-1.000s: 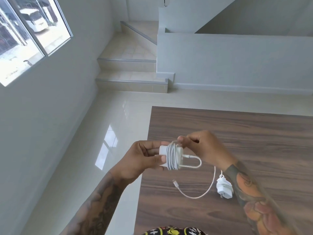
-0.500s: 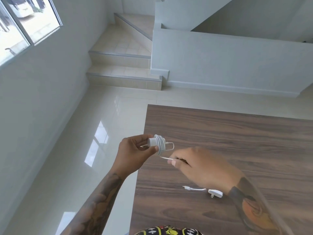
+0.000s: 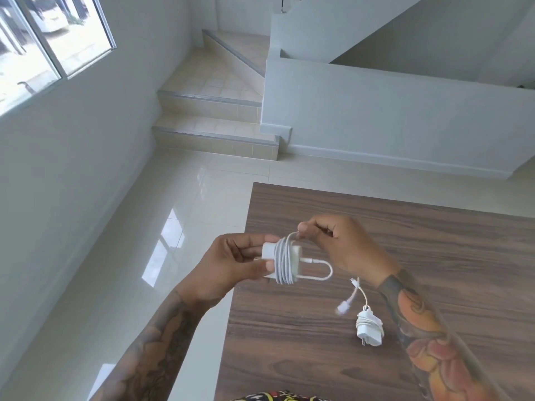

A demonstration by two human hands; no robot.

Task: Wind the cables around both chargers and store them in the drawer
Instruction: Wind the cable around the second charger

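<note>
My left hand [image 3: 231, 264] grips a white charger [image 3: 282, 260] above the left edge of the wooden table [image 3: 434, 256]. Its white cable [image 3: 285, 263] is wound in several turns around the body, with a short loop sticking out to the right. My right hand [image 3: 338, 244] pinches the cable's free stretch just above the charger. The cable's loose end [image 3: 344, 306] hangs blurred over the table. A second white charger [image 3: 370, 328] lies on the table near my right forearm, its cable wrapped around it and its plug prongs pointing toward me. No drawer is in view.
The table's left edge runs down beside my left wrist, with glossy tiled floor [image 3: 173, 227] beyond it. Steps [image 3: 214, 134] and a low white wall [image 3: 405, 117] stand behind the table. A window [image 3: 43, 39] is at the upper left.
My right hand has come up from below the charger to above it, carrying the cable around for another turn. The loose tail is shorter. The camera view has shifted.
</note>
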